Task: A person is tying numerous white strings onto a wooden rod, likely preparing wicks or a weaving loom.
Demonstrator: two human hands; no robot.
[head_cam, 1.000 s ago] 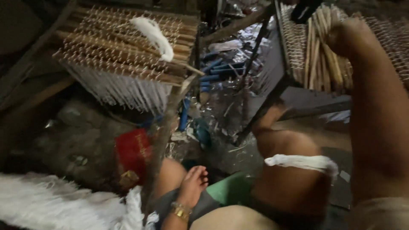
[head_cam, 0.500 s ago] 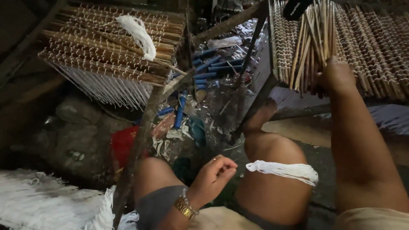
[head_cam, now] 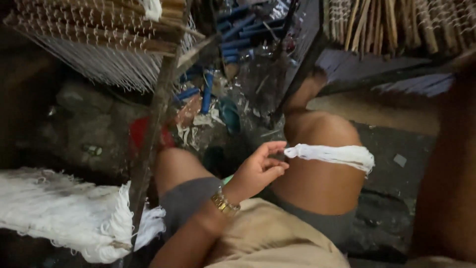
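**White thread bundle on the knee, left hand at its end**

White thread bundle lies draped across the top of the person's right knee, its near end pointing toward the other leg. The left hand, with a gold watch on its wrist, reaches that end: thumb and forefinger are closing on the tip of the strands, the other fingers curled loosely beneath. By the look of it, the step in hand is picking a few strands off the bundle; the next move would call for a fine pinch that frees only some threads while the rest stay on the knee.

The right arm rises along the right edge and its hand is out of view.

Farther out, a rack of thin sticks hung with white threads stands at upper left, a heap of white fibre lies at lower left, and blue tubes litter the floor.
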